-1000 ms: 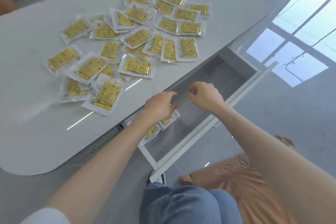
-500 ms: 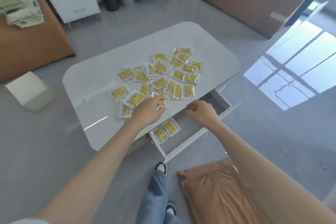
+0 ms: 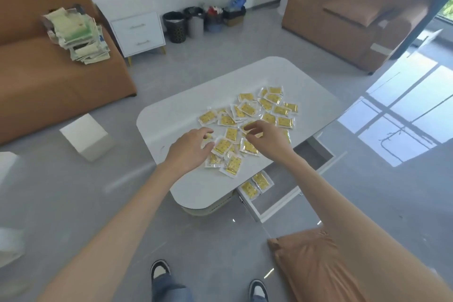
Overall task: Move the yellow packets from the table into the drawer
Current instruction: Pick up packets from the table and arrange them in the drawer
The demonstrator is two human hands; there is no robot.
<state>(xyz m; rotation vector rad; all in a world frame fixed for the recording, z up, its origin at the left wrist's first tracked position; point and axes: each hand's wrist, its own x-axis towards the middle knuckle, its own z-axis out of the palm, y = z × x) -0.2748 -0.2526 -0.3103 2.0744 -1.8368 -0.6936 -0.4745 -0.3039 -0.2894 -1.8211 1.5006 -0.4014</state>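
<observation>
Several yellow packets in clear wrappers lie scattered over the white table. My left hand reaches over the pile's left edge, and its bent fingertips touch a packet there. Whether it grips that packet is unclear. Over the middle of the pile, my right hand hovers with thumb and fingers spread apart and nothing visibly between them. At the table's near right side the drawer stands pulled out. Two yellow packets lie in its left end.
A brown cushion lies on the floor below my right arm. A white box stands left of the table. A brown sofa holds a paper stack. An armchair, a white nightstand and bins stand at the back.
Both hands left the drawer and moved up over the packet pile on the table. The view pulled back and now takes in the whole room.
</observation>
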